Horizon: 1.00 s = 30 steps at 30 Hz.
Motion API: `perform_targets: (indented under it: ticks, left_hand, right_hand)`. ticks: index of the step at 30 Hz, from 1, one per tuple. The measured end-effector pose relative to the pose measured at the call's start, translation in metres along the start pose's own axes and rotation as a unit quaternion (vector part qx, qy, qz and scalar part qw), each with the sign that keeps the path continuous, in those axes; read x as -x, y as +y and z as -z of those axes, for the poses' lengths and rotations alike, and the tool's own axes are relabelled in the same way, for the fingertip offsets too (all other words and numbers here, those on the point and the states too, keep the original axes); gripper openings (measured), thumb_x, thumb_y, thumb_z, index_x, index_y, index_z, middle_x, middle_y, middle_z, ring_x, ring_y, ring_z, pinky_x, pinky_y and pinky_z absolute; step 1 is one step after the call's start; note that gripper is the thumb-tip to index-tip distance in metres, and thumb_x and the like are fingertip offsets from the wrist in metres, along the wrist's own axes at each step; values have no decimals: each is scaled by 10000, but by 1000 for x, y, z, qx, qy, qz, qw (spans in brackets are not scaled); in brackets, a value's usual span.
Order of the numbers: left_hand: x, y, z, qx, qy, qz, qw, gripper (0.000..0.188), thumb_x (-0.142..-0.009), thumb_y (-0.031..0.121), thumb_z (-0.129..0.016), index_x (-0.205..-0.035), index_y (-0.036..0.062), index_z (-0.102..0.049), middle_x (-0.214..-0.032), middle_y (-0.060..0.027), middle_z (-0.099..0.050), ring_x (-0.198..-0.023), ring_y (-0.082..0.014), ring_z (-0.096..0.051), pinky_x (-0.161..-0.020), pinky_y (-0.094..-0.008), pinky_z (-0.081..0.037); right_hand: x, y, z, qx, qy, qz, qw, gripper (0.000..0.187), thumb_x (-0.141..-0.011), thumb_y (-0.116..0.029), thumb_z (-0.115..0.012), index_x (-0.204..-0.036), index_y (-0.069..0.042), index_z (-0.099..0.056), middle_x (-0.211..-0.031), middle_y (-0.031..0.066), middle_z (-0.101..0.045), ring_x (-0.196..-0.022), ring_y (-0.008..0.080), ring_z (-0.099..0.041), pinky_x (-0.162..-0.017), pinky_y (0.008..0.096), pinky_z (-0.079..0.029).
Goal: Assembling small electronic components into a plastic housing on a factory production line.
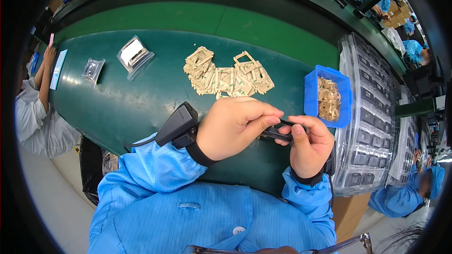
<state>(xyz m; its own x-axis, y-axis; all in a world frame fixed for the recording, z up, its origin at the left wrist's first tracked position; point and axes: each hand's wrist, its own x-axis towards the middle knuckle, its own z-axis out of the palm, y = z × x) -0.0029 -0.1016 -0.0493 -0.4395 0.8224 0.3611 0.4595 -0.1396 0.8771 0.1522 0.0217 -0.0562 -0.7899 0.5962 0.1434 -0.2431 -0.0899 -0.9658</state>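
While the bare left hand [230, 127] and bare right hand [311, 146] pinch a slim, black, plastic-looking part [275, 134] between thumbs and fingers above the smooth green table [160, 91], light, even edge pressure is advisable.

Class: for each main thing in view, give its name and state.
Small black frame-like part: held in both hands
Bare left hand: closed on it
Bare right hand: closed on it
Blue rectangular plastic bin: open, holding tan scraps
Thin tan rectangular frames: piled, overlapping
Clear plastic trays: holding dark parts
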Motion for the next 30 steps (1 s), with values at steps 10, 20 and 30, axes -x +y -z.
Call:
perform_targets:
  ticks: [10,20,30]
  left_hand:
    - [2,0,-9,-75,24,-66,995,111,-896,56,-675,-999,45,-715,-831,-99,-715,-714,-235,-687,-623,-314,-526]
    - [-1,3,-1,-48,-74,24,996,119,-906,27,-631,-992,-12,-703,-757,-96,-694,-664,-158,-665,-587,-281,-500]
    - [-2,-7,-5,26,-49,132,990,185,-841,63,-739,-694,2,-645,-576,-39,-628,-548,-40,-565,-465,-224,-415]
  right_hand:
    - [2,1,-2,25,32,27,999,144,-984,-68,-589,-1055,42,-649,-864,110,-692,-750,140,-688,-610,248,-584]
    - [-6,-1,-5,48,104,-74,991,227,-1030,-230,-534,-1027,-22,-626,-749,72,-671,-521,59,-563,-441,173,-419]
    - [-10,-2,-3,-124,54,-168,976,278,-1044,-241,-463,-994,7,-579,-761,134,-679,-489,119,-589,-427,200,-488]
